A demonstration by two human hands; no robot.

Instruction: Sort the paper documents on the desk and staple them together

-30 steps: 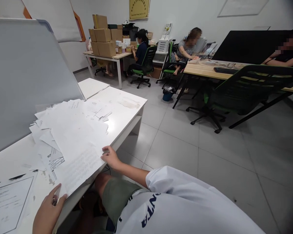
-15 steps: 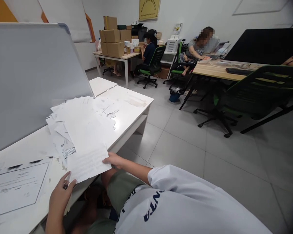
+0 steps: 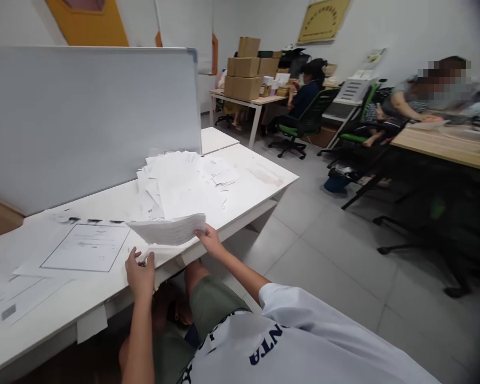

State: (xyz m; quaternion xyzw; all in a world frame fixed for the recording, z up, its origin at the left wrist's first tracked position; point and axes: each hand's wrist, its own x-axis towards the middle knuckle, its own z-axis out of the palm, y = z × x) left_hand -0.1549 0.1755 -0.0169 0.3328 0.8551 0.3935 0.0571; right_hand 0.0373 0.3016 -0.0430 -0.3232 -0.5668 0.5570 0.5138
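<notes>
A white sheet of paper (image 3: 172, 230) with faint lines of writing is raised and tilted above the desk edge. My right hand (image 3: 208, 239) pinches it at its right end. Below the sheet's left part is my left hand (image 3: 140, 272), thumb and fingers apart, with a dark ring on one finger. It appears clear of the raised sheet. Behind the sheet, a spread pile of loose papers (image 3: 184, 178) lies on the white desk (image 3: 260, 200). Left of my hands lies a page with a black border (image 3: 90, 248).
A grey-white board (image 3: 96, 122) stands along the desk's back. Part of a cardboard box (image 3: 0, 217) shows at the left. Across the room are a desk with stacked cartons (image 3: 244, 66), a blue bin (image 3: 338, 184), green-black chairs (image 3: 298, 128) and seated people.
My view has turned left. The sheet has swung up into a tilt in my right hand, and my left hand has come off its near corner, fingers apart.
</notes>
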